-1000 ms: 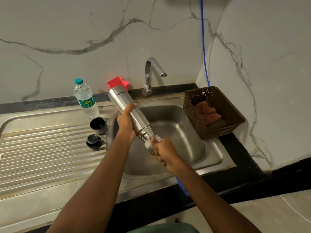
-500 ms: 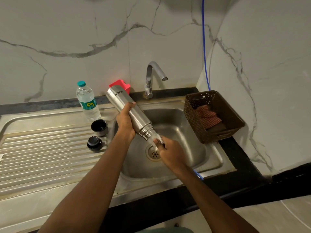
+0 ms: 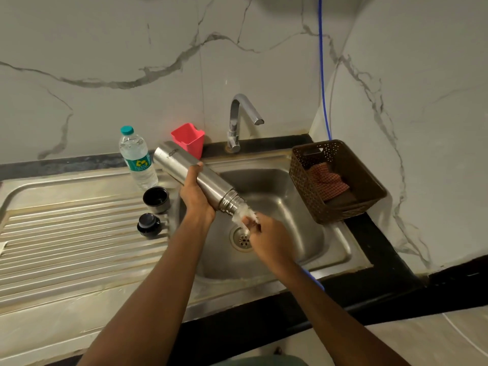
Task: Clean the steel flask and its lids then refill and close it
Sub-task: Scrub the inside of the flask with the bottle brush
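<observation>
My left hand (image 3: 196, 199) grips the steel flask (image 3: 200, 178) around its middle and holds it tilted, mouth down, over the sink (image 3: 303, 207). My right hand (image 3: 266, 233) holds a bottle brush just below the mouth. The brush's white bristles (image 3: 244, 213) sit at the opening, and its blue handle (image 3: 314, 278) sticks out under my forearm. The black cup lid (image 3: 156, 199) stands open side up on the drainboard beside the sink. The black stopper lid (image 3: 148, 225) lies just in front of it.
A plastic water bottle (image 3: 137, 159) and a red cup (image 3: 188, 140) stand behind the flask. The tap (image 3: 236, 122) is at the back of the sink. A brown basket (image 3: 369, 186) with a checked cloth (image 3: 327, 180) sits on the right. The ribbed drainboard (image 3: 66, 233) spreads left.
My right hand has drawn the brush back from the flask mouth, so more of the white bristles show. The flask stays tilted in my left hand.
</observation>
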